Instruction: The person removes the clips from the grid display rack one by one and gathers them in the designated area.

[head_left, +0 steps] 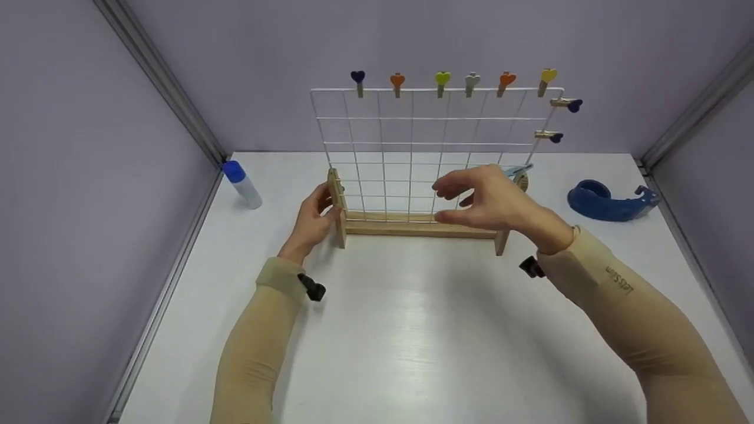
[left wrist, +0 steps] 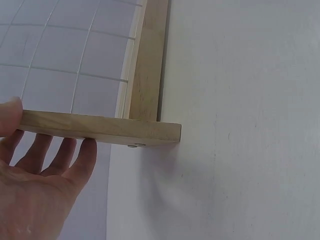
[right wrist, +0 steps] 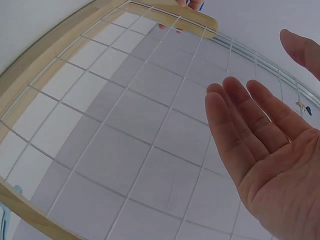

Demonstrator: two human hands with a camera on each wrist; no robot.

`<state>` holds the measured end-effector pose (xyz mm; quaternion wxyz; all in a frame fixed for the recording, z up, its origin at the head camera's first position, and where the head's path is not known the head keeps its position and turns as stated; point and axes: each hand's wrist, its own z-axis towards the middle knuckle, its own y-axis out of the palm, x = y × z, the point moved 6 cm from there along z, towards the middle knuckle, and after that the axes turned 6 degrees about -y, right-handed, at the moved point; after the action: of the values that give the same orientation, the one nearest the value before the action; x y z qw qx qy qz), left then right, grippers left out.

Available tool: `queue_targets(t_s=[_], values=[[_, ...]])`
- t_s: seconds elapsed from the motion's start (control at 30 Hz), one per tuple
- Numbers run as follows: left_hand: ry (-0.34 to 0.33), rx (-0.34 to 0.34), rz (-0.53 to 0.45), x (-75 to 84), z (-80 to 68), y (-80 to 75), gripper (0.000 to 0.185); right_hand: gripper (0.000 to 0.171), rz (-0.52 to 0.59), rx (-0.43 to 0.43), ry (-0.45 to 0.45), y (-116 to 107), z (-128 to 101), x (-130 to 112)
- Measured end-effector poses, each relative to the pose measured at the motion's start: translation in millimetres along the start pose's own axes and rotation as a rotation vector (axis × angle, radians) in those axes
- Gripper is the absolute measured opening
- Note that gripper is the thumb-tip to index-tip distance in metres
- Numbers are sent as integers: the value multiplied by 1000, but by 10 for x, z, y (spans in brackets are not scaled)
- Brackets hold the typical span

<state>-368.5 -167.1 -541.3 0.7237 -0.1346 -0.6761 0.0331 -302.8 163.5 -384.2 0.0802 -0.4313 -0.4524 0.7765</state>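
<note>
A white wire grid (head_left: 377,118) stands upright in a wooden stand (head_left: 418,229). Heart-topped clothespins in several colours, such as the lime one (head_left: 442,78), are clipped along its top edge. Two dark blue heart clothespins (head_left: 548,136) sit on the right edge. My left hand (head_left: 309,224) grips the stand's left side post (left wrist: 100,127), thumb on one face and fingers on the other. In front of the grid's lower right hovers my right hand (head_left: 492,197), fingers apart from the thumb and holding nothing. It hides part of the right post.
A glue stick (head_left: 242,184) with a blue cap lies on the white table (head_left: 377,330) at left. On the right is a blue tape dispenser (head_left: 609,203). A light blue object (head_left: 519,169), partly hidden, is by the right post. Grey walls enclose the table.
</note>
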Motion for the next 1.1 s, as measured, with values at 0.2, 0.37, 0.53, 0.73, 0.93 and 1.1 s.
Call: queue_targets(t_s=[0.2,0.37,0.53,0.73,0.93,1.1], values=[[-1,-9,0,-29,9,-5,56,50,2,5,-22,-113,151,-138],[-26,-31,-21,-28,1,-4,58,47,3,7,-31,-225,290,-283],[-42,-31,-22,-7,-6,-8,59,43,-2,32,-71,-396,480,-490],[-58,-24,-20,-17,-15,-17,59,44,-25,40,-77,-554,621,-683],[-56,-25,-14,-35,-24,-29,60,40,-88,52,-153,-698,766,-938],[-49,-25,-23,-52,-33,-23,59,35,-88,80,-169,-852,917,-1131]])
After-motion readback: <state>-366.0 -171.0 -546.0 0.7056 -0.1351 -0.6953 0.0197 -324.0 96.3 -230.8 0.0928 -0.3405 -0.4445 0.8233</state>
